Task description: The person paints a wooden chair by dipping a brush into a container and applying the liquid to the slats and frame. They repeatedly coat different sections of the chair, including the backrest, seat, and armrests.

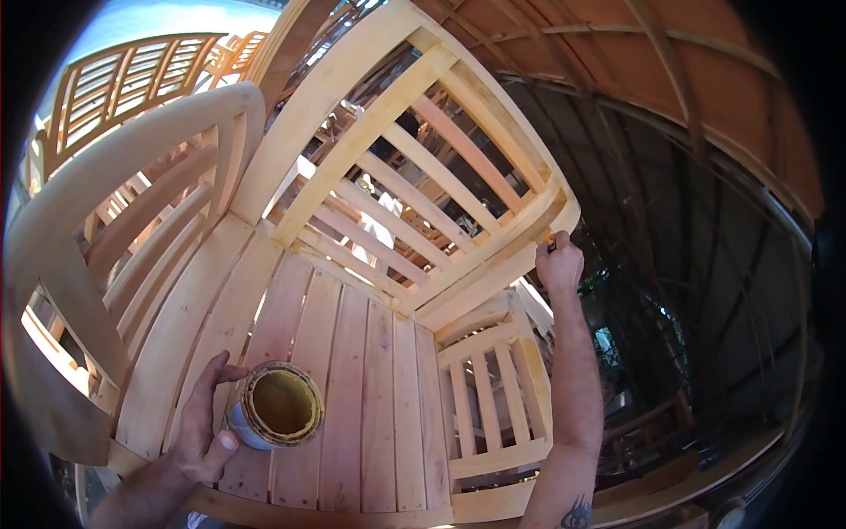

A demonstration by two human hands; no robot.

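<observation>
My left hand point(201, 432) is wrapped round the side of an open metal can point(280, 404) with a yellow-brown liquid inside and a crusted rim. The can is over the slatted seat point(339, 379) of a pale wooden bench. My right hand point(561, 264) is closed on a small brush point(551, 242), of which only a dark and orange bit shows above the fingers. It is at the right top corner of the slatted backrest point(493, 231). Parts of the backrest frame look yellower and wetter than the seat boards. The bristles are mostly hidden.
A slatted armrest side point(132, 203) rises at the left, and another slatted side point(489, 397) stands at the lower right. Orange-brown finished benches point(132, 88) stand behind at upper left. A dark sheeted wall and roof beams point(670, 79) are on the right.
</observation>
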